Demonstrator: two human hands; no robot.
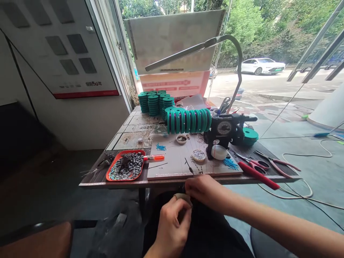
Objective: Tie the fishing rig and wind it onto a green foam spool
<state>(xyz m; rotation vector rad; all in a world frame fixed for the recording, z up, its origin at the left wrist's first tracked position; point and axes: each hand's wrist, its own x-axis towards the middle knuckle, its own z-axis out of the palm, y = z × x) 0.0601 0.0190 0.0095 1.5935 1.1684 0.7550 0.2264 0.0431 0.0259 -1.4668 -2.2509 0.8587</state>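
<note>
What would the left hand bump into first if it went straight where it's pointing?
The left hand would probably meet the right hand first, close ahead of it, though depth is hard to judge.

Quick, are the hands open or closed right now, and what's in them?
Left hand: closed in a pinch; what it holds cannot be told.
Right hand: curled closed; anything held is hidden.

Bright daylight from street (249, 87); left floor (88, 170) dim; wall panel (80, 68) blurry; edges stretched
</note>
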